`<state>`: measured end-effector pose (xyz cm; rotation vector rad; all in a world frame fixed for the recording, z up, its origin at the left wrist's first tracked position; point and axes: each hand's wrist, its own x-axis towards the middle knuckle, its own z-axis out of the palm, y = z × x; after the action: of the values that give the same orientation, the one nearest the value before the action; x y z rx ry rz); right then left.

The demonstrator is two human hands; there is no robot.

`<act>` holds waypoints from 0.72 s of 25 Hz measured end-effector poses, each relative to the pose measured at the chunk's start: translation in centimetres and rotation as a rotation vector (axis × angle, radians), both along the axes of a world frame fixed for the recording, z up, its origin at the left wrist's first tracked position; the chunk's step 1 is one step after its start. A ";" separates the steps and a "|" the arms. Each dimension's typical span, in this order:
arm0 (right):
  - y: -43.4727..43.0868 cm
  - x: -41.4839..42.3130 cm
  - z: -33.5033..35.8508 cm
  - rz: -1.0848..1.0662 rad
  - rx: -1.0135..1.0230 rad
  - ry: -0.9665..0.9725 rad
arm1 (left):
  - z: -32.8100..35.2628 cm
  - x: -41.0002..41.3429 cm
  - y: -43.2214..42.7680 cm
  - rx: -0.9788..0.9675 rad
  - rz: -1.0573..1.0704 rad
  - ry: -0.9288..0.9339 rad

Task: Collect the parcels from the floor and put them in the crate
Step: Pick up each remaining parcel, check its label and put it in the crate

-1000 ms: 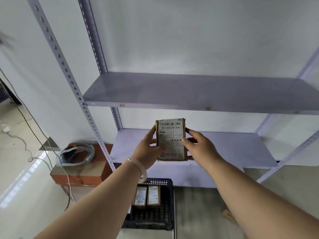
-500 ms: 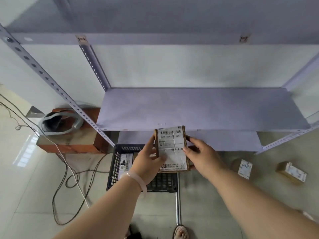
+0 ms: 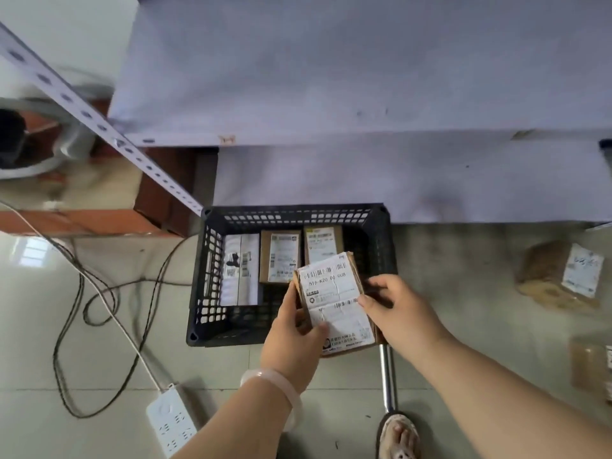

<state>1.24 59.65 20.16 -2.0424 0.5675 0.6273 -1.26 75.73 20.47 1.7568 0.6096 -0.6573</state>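
Note:
I hold a brown cardboard parcel (image 3: 334, 299) with a white barcode label between both hands, above the near right corner of the black plastic crate (image 3: 212, 286). My left hand (image 3: 294, 336) grips its left edge and my right hand (image 3: 394, 309) its right edge. Inside the crate lie three parcels: a white one (image 3: 240, 270) at the left, a brown one (image 3: 280, 256) in the middle and another brown one (image 3: 321, 243) at the right. Two more brown parcels lie on the floor, one at the right (image 3: 559, 276) and one at the right edge (image 3: 592, 366).
A metal shelf unit (image 3: 331, 94) rises behind the crate, its slotted post (image 3: 99, 127) slanting down to the crate's far left corner. Cables and a white power strip (image 3: 172, 422) lie on the floor at the left. A metal pole (image 3: 387, 376) and a sandalled foot (image 3: 399, 435) are below.
The view has tilted down from the shelves to the floor. Both hands have lowered the parcel from shelf height to just above the crate.

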 end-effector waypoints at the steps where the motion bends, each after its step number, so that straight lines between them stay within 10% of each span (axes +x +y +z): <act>1: 1.0 0.4 -1.7 0.017 -0.005 0.001 | -2.1 -0.3 0.4 0.016 0.045 0.013; 9: 5.6 4.3 -12.2 0.229 -0.012 0.015 | -13.1 0.2 5.2 0.091 0.172 0.095; 18: 7.6 3.3 -17.7 -0.164 0.091 0.077 | -17.3 3.0 9.4 0.296 -0.123 0.208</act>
<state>4.56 67.23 2.48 -1.8716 0.7305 0.6244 1.78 85.08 3.20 2.0281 0.7778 -0.8783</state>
